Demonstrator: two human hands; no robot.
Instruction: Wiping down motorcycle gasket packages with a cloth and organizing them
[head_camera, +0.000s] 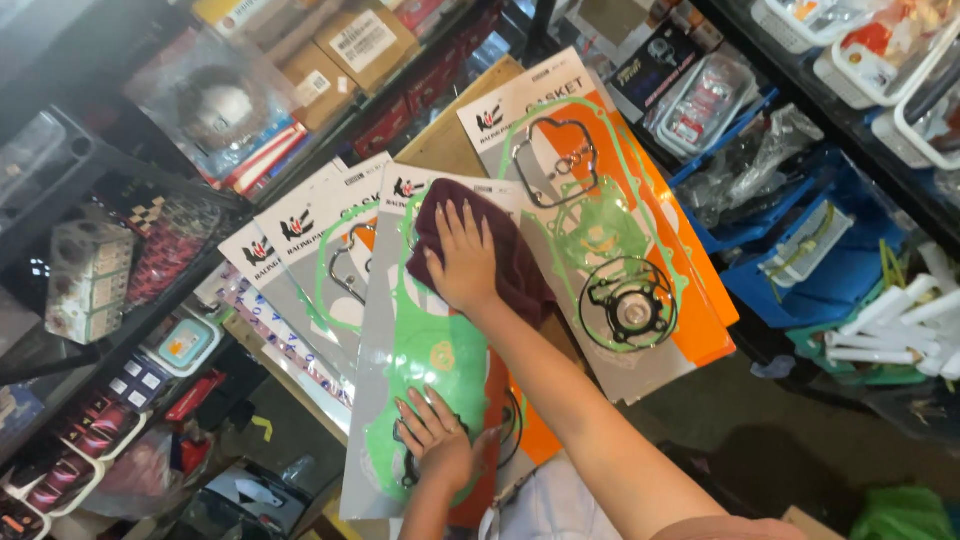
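Gasket pack (430, 350), flat and clear-wrapped, with green gaskets on a grey and orange card, lying topmost and nearest in a fanned row of like packs. Dark maroon cloth (500, 255) spread over its upper end, pressed flat under the right hand (462, 262), fingers straight and splayed, grip open on the cloth with nothing clasped. Left hand (435, 440) laid on the lower end of the same pack, fingers spread over a green gasket and a black ring, grip likewise open, palm pinning the pack down. Second gasket pack (600, 220) just beside on the right, larger in view, with orange card, green outlines and a black round gasket. Two more packs (310, 250) tucked partly under the left edge of the nearest one. Brown board (455, 135) showing beneath the row at its far edge. Blue bins (800, 260) well apart to the right; shelf of boxed parts (330, 60) at the upper left.
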